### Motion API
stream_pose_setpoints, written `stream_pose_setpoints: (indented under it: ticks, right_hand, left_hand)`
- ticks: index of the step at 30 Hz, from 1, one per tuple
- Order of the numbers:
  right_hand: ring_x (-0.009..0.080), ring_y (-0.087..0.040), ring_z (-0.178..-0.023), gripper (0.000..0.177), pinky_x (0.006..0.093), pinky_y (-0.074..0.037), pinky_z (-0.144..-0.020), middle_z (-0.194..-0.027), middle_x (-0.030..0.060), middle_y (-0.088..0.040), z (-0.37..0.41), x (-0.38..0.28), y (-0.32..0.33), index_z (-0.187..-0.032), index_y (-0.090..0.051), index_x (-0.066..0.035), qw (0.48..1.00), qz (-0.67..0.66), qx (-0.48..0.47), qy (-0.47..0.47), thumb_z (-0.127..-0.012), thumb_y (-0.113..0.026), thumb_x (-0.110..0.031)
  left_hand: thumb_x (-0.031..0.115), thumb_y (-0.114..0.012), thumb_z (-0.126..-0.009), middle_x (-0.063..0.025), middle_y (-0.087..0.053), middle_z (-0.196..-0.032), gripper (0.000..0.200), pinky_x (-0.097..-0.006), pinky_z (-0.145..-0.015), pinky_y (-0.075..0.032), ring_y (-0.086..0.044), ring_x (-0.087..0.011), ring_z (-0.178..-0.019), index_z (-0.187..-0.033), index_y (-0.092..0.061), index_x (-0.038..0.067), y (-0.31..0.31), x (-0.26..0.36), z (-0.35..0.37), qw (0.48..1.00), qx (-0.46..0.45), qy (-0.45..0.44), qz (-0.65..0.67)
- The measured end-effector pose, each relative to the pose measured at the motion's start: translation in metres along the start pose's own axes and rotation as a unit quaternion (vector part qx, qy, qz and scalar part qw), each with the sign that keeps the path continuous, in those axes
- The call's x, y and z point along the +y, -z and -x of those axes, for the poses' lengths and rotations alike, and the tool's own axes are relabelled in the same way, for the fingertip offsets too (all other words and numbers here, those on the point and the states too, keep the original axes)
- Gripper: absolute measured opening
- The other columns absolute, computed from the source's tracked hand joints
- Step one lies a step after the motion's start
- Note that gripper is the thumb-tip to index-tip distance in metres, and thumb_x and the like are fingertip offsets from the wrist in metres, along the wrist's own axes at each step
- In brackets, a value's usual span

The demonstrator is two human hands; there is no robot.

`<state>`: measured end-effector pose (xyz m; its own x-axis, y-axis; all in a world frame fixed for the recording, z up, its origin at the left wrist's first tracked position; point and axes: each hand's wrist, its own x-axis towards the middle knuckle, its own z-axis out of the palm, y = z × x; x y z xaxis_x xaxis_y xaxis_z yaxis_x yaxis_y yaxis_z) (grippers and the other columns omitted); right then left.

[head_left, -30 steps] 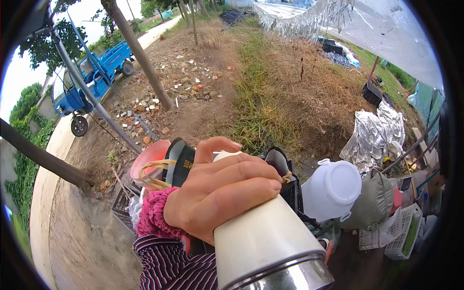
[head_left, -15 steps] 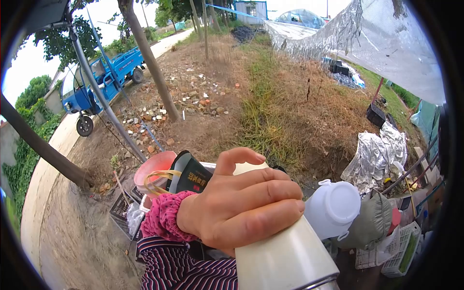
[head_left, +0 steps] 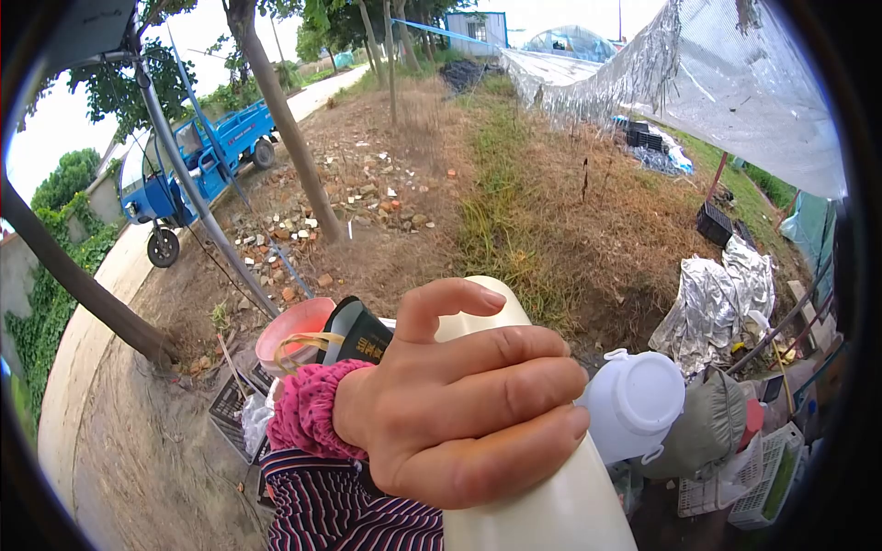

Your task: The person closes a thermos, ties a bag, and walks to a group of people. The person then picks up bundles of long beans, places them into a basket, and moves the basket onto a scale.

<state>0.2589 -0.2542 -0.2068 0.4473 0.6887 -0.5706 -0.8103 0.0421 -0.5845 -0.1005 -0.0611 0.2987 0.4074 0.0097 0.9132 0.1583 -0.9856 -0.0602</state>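
My left hand reaches in from the lower left, with a pink ruffled cuff at its wrist. Its fingers curl over a smooth cream-coloured cylinder and grip it from above; the thumb is hidden. A rounded end of the cylinder shows beyond the fingers, while its near end runs out of the bottom of the view. Just right of the fingertips is a white lidded plastic drum. Behind the wrist stand a dark bag with gold lettering and a pink bucket. My right hand is out of view.
Black crates lie at lower left, white crates at lower right beside a grey-green sack. Silver sheeting lies on the right. A tree trunk, metal pole and blue cargo tricycle stand at left.
The cream cylinder has shifted with my left hand, which sits slightly lower. More of its far end shows above the fingers, and its metal-edged near end has left the view.
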Motion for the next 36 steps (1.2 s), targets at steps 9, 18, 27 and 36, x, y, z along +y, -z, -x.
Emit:
stream_pose_setpoints:
  ticks: [9,18,27,36]
  right_hand:
    - [0.0318,-0.06,-0.087,0.061,0.0429,-0.051,-0.077,-0.096,0.0155,-0.062,0.013,-0.007,-0.008,-0.11,-0.056,-0.005,0.831,0.522,0.088,0.169,-0.067,-0.069,-0.046]
    - [0.0379,-0.059,-0.092,0.082,0.0434,-0.049,-0.079,-0.102,0.0223,-0.06,-0.007,0.003,0.02,-0.121,-0.048,-0.003,0.735,0.645,0.085,0.193,-0.056,-0.078,-0.043]
    - [0.031,-0.058,-0.09,0.052,0.0455,-0.049,-0.077,-0.097,0.014,-0.062,-0.021,0.011,0.025,-0.104,-0.058,-0.008,0.99,0.121,0.0,0.067,-0.069,-0.07,-0.044]
    - [0.0269,-0.055,-0.097,0.038,0.0478,-0.046,-0.083,-0.099,0.0092,-0.062,0.001,0.019,0.012,-0.094,-0.062,-0.013,0.997,0.067,-0.021,0.042,-0.077,-0.064,-0.047]
  left_hand:
    - [0.027,-0.056,-0.087,-0.0082,-0.067,-0.077,0.02,-0.0431,-0.088,-0.032,-0.067,-0.0256,-0.069,-0.096,-0.043,0.014,0.0,0.001,-0.014,0.998,0.03,-0.042,-0.046]
    - [0.024,-0.058,-0.085,-0.011,-0.067,-0.082,0.022,-0.0441,-0.089,-0.031,-0.068,-0.0271,-0.073,-0.097,-0.044,0.013,0.01,0.0,-0.023,0.997,0.004,-0.064,-0.046]
    - [0.018,-0.059,-0.082,-0.0125,-0.066,-0.083,0.022,-0.0437,-0.088,-0.032,-0.066,-0.026,-0.075,-0.099,-0.05,0.008,0.007,-0.008,-0.01,0.999,-0.026,-0.043,0.017]
    - [0.021,-0.062,-0.076,-0.0114,-0.062,-0.083,0.031,-0.038,-0.082,-0.033,-0.063,-0.0209,-0.071,-0.098,-0.056,0.0,-0.002,-0.019,0.015,0.995,-0.023,0.014,0.097]
